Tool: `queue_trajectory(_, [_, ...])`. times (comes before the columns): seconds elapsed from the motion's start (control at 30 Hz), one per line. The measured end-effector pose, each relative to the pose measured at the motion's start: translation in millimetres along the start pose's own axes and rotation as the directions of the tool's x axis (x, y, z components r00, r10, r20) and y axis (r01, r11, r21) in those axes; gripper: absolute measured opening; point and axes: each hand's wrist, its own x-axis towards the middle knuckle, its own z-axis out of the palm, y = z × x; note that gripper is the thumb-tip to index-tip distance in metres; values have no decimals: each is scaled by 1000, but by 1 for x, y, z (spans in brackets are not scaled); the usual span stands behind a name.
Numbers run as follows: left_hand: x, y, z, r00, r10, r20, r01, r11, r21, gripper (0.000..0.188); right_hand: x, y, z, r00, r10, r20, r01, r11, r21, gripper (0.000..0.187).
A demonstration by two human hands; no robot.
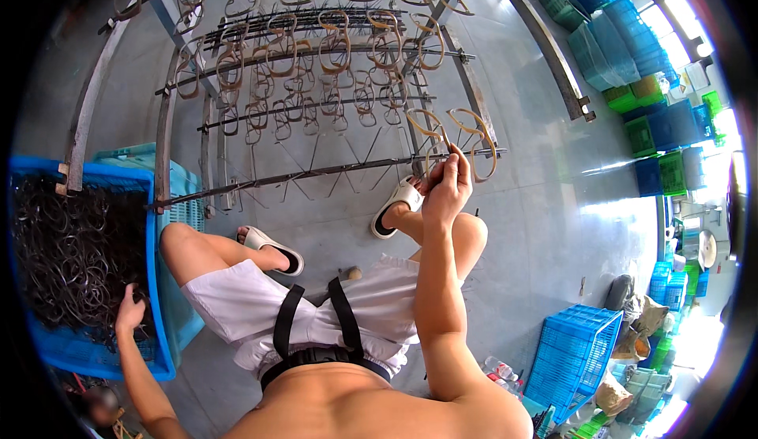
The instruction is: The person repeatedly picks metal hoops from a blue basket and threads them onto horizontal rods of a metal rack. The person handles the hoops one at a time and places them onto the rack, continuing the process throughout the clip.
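At chest height, my right hand is closed in a pinch on a brown eyeglass frame at the right end of the rack's lowest front bar. Another brown frame hangs just right of it on the same bar. On my left, my left hand reaches over the near side of a blue crate and rests at a tangled heap of dark, thin looped pieces. Its fingers look curled in, and whatever lies between them is hidden.
Rows of brown eyeglass frames hang on the metal rack ahead, above bare wire hooks. A teal crate stands against the blue one. To the right are a blue basket, plastic bottles and stacked green and blue crates.
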Motion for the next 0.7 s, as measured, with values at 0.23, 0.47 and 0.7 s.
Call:
queue_trajectory(0.23, [-7, -7, 17, 989, 134, -65, -112, 957, 269, 71, -3, 8, -2, 999, 43, -10, -40, 978, 203, 25])
queue_trajectory(0.47, [23, -20, -47, 806, 43, -591, -238, 937, -256, 43, -11, 5, 0, 997, 61, -46, -51, 981, 185, 25])
queue_trajectory(0.7, [21, -2, -73, 697, 224, -681, -14, 954, 299, 33, -18, -7, 9, 997, 69, -23, -67, 995, 77, 27])
